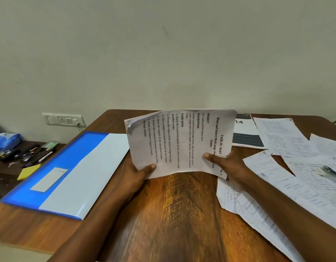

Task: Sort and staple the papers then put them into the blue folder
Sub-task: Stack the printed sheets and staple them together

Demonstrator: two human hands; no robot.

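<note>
Both hands, left (137, 172) and right (223, 161), pinch the printed task sheet (180, 140) upright for reading, right of the blue folder (50, 167).

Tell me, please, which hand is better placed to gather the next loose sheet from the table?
The right hand, probably: the loose sheets lie just beside it on the right. The left hand could keep gripping the printed page; on its side lies only the blue folder.
</note>
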